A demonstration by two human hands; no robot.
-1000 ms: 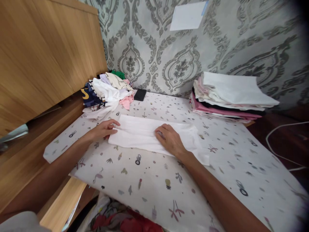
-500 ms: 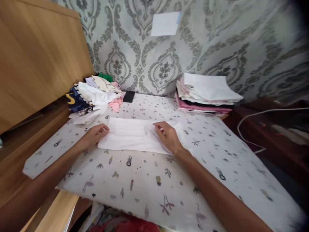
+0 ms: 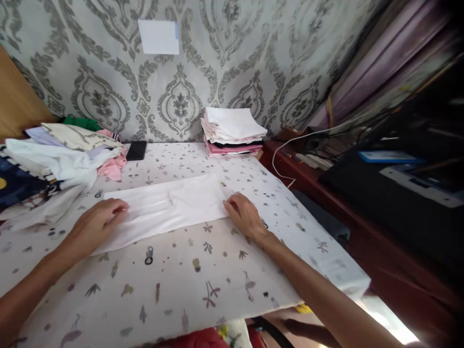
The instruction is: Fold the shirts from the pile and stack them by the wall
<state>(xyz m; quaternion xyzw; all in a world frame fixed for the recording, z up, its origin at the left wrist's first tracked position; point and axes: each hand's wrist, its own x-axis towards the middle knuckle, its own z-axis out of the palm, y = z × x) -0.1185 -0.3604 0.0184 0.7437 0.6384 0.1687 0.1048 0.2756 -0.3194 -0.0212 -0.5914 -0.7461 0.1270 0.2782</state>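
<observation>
A white cloth garment, folded into a long flat strip, lies across the patterned sheet; its exact kind does not show. Faint creases run along its left half. At the left end, my left hand has its fingers bent and closed on the fabric, thumb near the fingertips. My right hand pinches the right edge between thumb and fingers. Both forearms reach in from the bottom corners.
A loose heap of clothes lies at the left, with a black phone beside it. Folded clothes stand in a neat stack by the wall. On the right, a white cable hangs over a dark red surface.
The view has turned to the right. My right hand has moved from on top of the white garment to its right edge. My left hand stays at the left end.
</observation>
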